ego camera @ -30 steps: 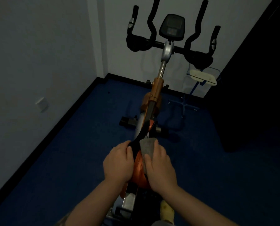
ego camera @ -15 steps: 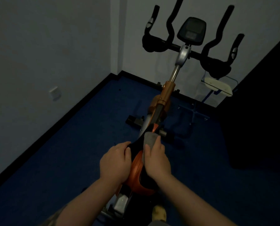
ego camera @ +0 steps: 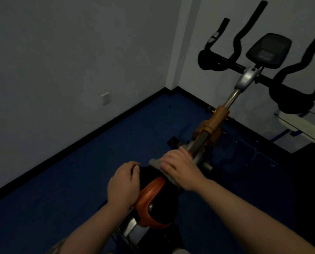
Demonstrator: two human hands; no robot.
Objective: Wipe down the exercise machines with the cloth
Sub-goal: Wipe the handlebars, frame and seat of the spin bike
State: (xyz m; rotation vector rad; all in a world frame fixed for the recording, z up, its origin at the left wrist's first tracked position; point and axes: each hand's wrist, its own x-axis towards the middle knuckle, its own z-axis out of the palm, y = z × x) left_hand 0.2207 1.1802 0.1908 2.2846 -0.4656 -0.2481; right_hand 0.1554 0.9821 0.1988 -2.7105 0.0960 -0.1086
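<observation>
**Saddle wipe in progress, rest of bike pending**

Head view: right hand (ego camera: 180,168) flat on grey cloth (ego camera: 155,163), fingers straight and together, pressing it onto nose of black-orange saddle (ego camera: 153,197). Left hand (ego camera: 124,184) gripping saddle's left edge, fingers curled round it. Judging early stage: handlebars (ego camera: 241,46), console (ego camera: 268,50), orange frame post (ego camera: 218,118) apparently untouched. Containers: clear bin (ego camera: 303,125) by wall, contents unreadable.

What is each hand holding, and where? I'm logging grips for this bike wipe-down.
The right hand presses the grey cloth flat onto the saddle nose. The left hand grips the saddle's left side, fingers curled over it.
</observation>
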